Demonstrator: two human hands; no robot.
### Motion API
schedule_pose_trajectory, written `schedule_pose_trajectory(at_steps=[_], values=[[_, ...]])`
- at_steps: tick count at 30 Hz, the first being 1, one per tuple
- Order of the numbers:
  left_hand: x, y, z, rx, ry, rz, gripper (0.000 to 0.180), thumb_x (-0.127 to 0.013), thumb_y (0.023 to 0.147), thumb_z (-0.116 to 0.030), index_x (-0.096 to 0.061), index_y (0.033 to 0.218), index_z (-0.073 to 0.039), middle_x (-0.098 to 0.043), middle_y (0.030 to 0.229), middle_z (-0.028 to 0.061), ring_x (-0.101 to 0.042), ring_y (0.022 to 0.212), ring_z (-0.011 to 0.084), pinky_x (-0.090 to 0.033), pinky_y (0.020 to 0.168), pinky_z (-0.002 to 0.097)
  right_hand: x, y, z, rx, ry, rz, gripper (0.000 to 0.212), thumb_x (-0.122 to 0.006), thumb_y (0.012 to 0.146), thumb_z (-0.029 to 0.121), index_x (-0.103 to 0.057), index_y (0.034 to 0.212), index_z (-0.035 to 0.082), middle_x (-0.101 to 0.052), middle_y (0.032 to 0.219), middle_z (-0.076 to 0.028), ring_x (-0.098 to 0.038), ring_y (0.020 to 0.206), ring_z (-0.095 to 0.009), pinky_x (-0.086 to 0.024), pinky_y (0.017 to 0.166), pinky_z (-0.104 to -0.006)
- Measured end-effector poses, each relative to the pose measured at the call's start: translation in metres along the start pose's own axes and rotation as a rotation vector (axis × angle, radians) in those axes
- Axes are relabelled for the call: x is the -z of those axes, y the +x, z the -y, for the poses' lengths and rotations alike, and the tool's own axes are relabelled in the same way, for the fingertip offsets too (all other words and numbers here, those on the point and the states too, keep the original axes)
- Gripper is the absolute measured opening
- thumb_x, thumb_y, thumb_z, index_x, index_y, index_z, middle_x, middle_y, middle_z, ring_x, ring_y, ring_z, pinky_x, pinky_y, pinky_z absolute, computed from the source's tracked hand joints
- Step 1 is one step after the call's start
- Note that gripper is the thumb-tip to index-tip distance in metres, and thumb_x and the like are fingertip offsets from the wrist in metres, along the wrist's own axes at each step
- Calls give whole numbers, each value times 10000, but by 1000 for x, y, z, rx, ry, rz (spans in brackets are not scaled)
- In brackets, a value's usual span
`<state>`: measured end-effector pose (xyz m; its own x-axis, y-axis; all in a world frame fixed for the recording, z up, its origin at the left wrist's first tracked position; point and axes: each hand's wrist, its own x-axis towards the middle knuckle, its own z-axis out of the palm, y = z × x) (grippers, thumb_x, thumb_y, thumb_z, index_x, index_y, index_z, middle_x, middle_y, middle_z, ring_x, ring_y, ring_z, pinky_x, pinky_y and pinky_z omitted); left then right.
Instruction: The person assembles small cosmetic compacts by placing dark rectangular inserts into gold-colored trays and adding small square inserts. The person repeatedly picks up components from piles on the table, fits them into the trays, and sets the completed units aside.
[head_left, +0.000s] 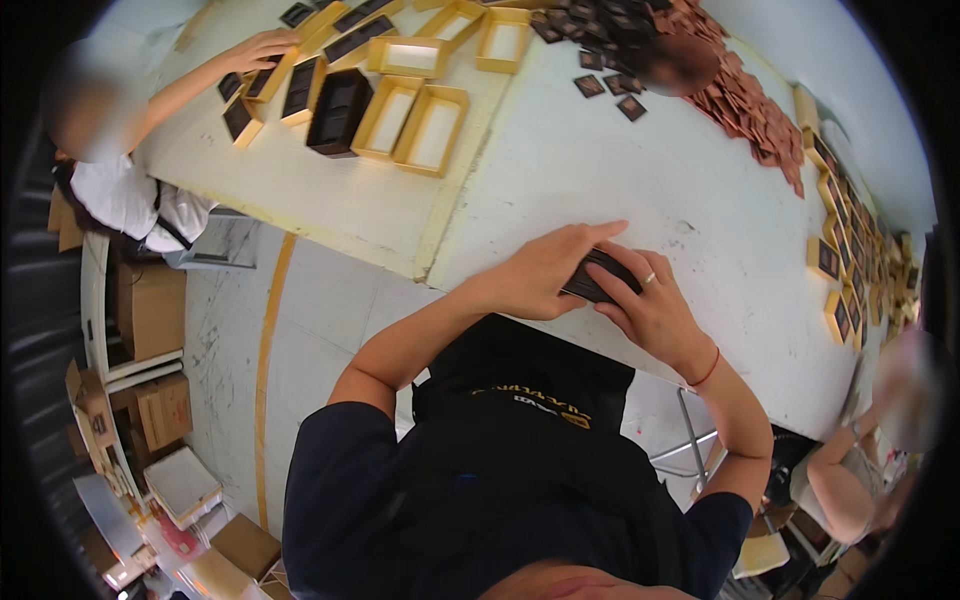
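Note:
Close to the front edge of the white table, a small black block with a ridged, shiny side (590,281) is held between both my hands. My left hand (545,268) wraps it from the left, thumb and fingers closed against it. From the right, my right hand (658,312) grips it with bent fingers lying across its front; a ring and a red wrist cord show on this side. Much of the block is hidden by the fingers, so its exact kind cannot be told.
Dark square packets (590,86) and a heap of brown packets (745,125) lie at the back. Yellow box frames (432,130) and a black tray (340,112) stand back left, where a co-worker's hand (268,48) reaches. Filled yellow boxes (838,315) line the right; another person sits there.

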<state>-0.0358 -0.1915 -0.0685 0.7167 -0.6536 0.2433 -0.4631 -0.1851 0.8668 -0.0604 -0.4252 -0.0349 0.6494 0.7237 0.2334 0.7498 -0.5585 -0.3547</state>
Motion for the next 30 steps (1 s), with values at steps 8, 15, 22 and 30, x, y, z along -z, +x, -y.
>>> schedule_pose_trajectory(at_steps=[8, 15, 22, 30], values=[[-3, 1, 0, -36, 43, -29, 973, -806, 742, -46, -283, 1562, -77, -498, 1372, 179, -480, 1256, 388, -390, 1091, 452, 7, 5, -6, -89, 155, 29, 468, -790, 805, 171, -647, 1249, 142, -505, 1420, -97, -495, 1248, -324, -416, 989, -458], [-4, 1, -3, 22, 20, -13, 953, -801, 738, -42, -309, 1553, -94, -505, 1365, 169, -477, 1263, 379, -383, 1097, 454, 3, 1, 11, 36, -70, -26, 449, -741, 809, 88, -609, 1238, 103, -490, 1407, -132, -453, 1300, -349, -392, 1018, -483], [-5, 5, -3, -27, 47, -43, 945, -798, 734, -95, -307, 1541, -75, -528, 1315, 186, -493, 1208, 398, -390, 1062, 468, -9, -3, -9, 34, 6, -35, 479, -701, 770, 68, -571, 1231, 86, -481, 1369, -153, -460, 1281, -371, -388, 1016, -499], [-10, 1, -2, -31, 64, -106, 884, -828, 718, -150, -390, 1483, -80, -573, 1260, 155, -531, 1174, 385, -404, 1046, 466, -16, -16, -1, 41, 58, -223, 463, -756, 842, 143, -624, 1283, 96, -513, 1384, -124, -501, 1271, -363, -396, 1078, -518]])
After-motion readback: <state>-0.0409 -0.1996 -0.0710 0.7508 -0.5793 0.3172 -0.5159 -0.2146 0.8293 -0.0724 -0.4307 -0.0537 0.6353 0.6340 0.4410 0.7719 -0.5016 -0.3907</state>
